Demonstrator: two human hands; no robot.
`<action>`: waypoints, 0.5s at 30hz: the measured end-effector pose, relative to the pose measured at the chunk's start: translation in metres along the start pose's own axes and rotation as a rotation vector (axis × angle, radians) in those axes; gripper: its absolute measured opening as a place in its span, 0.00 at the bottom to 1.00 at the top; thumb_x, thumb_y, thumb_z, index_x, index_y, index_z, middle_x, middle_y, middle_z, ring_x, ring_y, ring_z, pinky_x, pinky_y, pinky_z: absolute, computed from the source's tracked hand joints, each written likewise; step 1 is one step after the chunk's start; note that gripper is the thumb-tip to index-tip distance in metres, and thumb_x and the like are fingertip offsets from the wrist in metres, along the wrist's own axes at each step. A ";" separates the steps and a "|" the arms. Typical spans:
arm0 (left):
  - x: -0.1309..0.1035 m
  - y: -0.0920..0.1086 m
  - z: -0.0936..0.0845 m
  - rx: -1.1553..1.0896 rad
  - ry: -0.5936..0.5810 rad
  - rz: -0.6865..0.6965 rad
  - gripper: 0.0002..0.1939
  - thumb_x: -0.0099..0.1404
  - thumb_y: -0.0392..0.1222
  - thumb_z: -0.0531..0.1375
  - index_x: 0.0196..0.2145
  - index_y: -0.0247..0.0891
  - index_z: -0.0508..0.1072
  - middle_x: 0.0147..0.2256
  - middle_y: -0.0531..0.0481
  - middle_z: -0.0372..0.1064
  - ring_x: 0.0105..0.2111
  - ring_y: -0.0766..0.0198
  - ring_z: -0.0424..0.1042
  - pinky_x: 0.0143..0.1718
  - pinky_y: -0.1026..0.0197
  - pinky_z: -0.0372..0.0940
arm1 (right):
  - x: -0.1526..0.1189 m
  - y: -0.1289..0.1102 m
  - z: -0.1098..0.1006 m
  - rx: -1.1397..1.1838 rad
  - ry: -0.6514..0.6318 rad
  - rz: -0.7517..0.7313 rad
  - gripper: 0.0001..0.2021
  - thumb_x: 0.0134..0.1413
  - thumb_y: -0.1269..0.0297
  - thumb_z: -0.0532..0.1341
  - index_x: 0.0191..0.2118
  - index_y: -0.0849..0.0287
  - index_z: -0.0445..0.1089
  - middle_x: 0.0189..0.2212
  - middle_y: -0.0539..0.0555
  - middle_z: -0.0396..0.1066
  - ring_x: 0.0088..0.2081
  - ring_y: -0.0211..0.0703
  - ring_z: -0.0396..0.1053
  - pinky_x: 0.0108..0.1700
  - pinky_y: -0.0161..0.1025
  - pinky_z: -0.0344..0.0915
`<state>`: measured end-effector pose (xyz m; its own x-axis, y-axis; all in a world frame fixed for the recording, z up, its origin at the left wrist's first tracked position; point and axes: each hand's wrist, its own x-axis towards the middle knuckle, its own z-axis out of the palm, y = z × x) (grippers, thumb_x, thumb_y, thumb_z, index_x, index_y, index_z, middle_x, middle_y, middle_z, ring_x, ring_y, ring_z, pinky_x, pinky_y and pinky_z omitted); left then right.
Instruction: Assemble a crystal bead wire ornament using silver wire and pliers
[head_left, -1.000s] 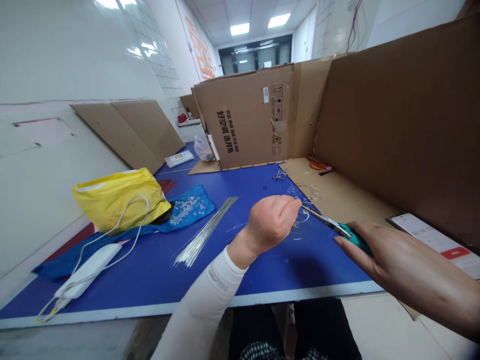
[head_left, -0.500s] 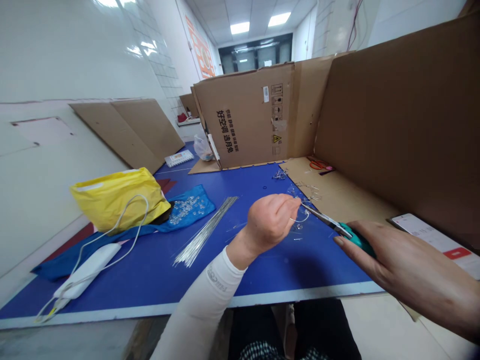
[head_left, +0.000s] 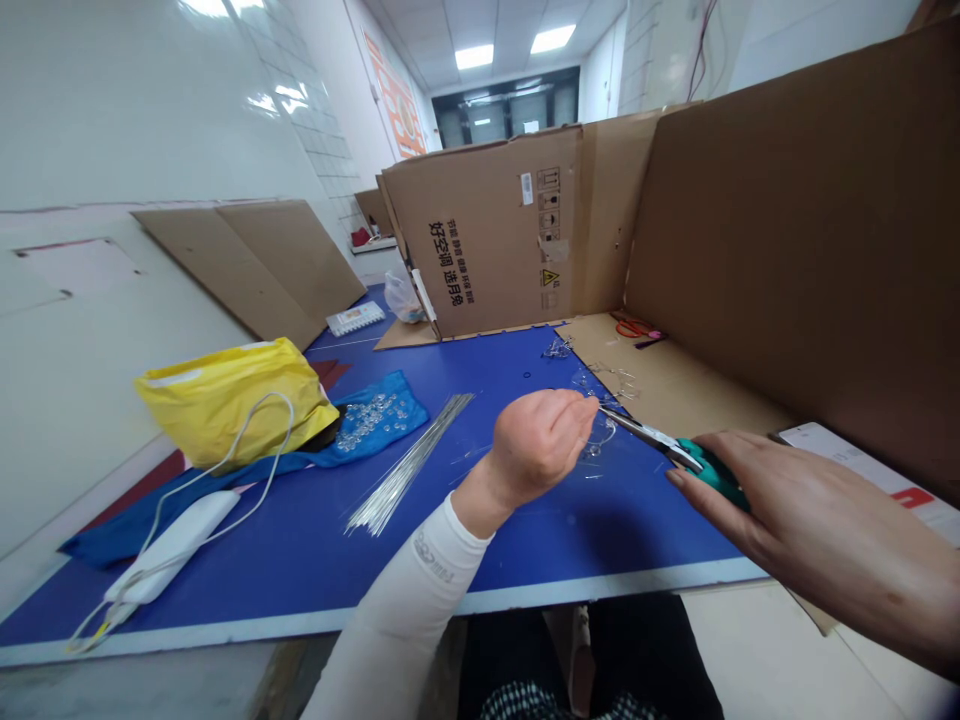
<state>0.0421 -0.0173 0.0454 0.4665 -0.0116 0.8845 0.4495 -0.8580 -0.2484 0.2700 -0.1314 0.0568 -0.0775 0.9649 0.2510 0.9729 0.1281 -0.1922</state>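
My right hand (head_left: 780,510) is wrapped round green-handled pliers (head_left: 667,445), whose narrow jaws point left. Their tip meets the fingertips of my left hand (head_left: 544,435), which is pinched closed over the blue table. A thin bent wire (head_left: 606,434) curves out below those fingers; its other end is hidden by them. Beyond my hands lie several small wire pieces with clear beads (head_left: 558,347), and more thin wire pieces (head_left: 616,380) lie by the cardboard edge. To the left of my left hand rests a bundle of straight silvery wires (head_left: 412,465).
Clear beads (head_left: 375,418) lie on a blue cloth beside a yellow bag (head_left: 240,400). A white power strip (head_left: 172,550) with its cord is at the left. Cardboard walls (head_left: 487,240) stand behind and right. Red-handled scissors (head_left: 634,328) and a phone (head_left: 862,470) lie at the right.
Both hands keep almost the same place, pliers still at the left fingertips. The wire loop below the fingers has turned slightly. The whole view has shifted a little.
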 end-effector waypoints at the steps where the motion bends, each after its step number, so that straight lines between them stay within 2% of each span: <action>1: 0.000 0.000 0.000 -0.002 0.002 -0.002 0.05 0.68 0.31 0.60 0.40 0.31 0.76 0.33 0.44 0.79 0.32 0.62 0.79 0.35 0.61 0.73 | 0.000 0.000 0.000 0.000 0.002 0.006 0.26 0.62 0.34 0.48 0.26 0.51 0.60 0.19 0.52 0.66 0.17 0.42 0.60 0.22 0.43 0.50; 7: -0.001 -0.001 0.000 -0.013 0.001 -0.005 0.05 0.68 0.30 0.60 0.40 0.30 0.76 0.33 0.44 0.79 0.33 0.62 0.79 0.36 0.61 0.72 | 0.000 -0.004 0.004 -0.005 0.006 0.032 0.27 0.61 0.33 0.47 0.25 0.51 0.58 0.18 0.52 0.65 0.17 0.44 0.60 0.23 0.43 0.50; 15: 0.001 -0.001 -0.001 -0.006 0.003 -0.003 0.04 0.68 0.30 0.60 0.39 0.30 0.76 0.32 0.44 0.79 0.32 0.63 0.78 0.35 0.62 0.72 | 0.002 -0.006 0.004 0.024 -0.003 0.008 0.25 0.63 0.37 0.47 0.25 0.51 0.59 0.18 0.52 0.65 0.18 0.44 0.61 0.24 0.43 0.52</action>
<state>0.0410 -0.0168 0.0469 0.4629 -0.0100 0.8863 0.4465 -0.8612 -0.2429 0.2627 -0.1294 0.0544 -0.0701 0.9666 0.2464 0.9681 0.1255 -0.2171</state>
